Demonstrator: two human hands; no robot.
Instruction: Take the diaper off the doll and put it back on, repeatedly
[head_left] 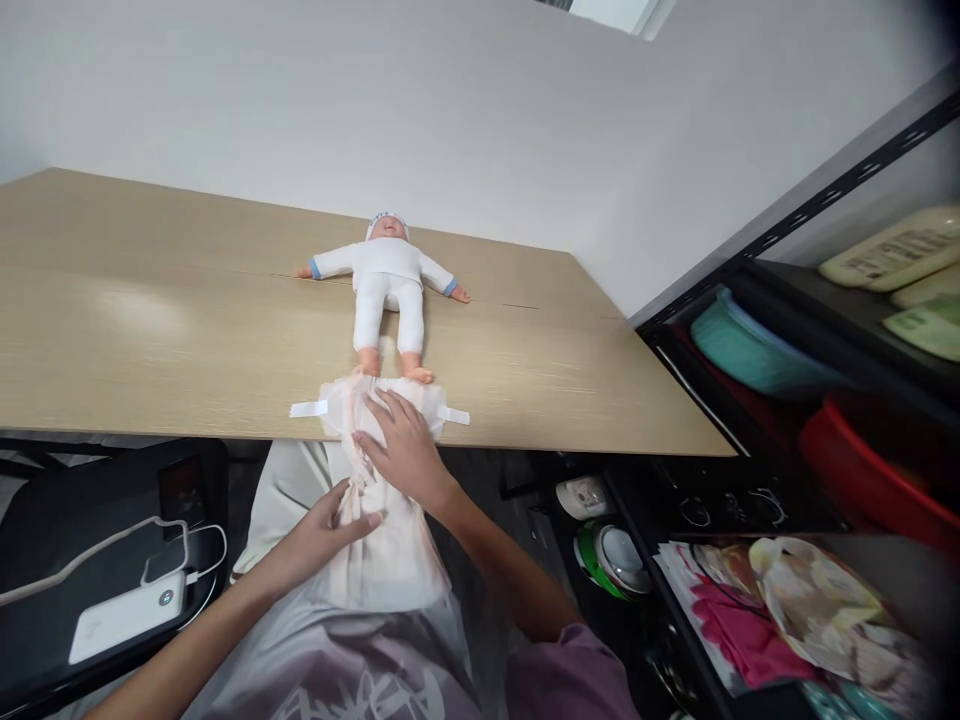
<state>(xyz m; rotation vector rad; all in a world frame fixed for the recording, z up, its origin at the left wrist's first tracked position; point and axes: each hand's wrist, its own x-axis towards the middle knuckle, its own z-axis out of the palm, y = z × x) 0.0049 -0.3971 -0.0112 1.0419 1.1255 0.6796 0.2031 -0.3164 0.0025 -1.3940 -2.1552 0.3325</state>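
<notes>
An unfolded diaper, pale and thin, hangs over the table's front edge onto my lap, its two white side tabs spread on the tabletop. My right hand lies with fingers spread on its upper part at the edge. Lower down, my left hand rests on the diaper's middle, thumb apart from the fingers; some of those fingers go out of sight at its side. Just beyond the diaper a baby doll in white clothes and cap lies on its back, arms out, feet close to the diaper's top edge.
The wooden table runs against a pale wall. At left, a white power bank with a cable lies on a black chair. Dark shelves at right hold a teal basin, a red basin and plastic bags.
</notes>
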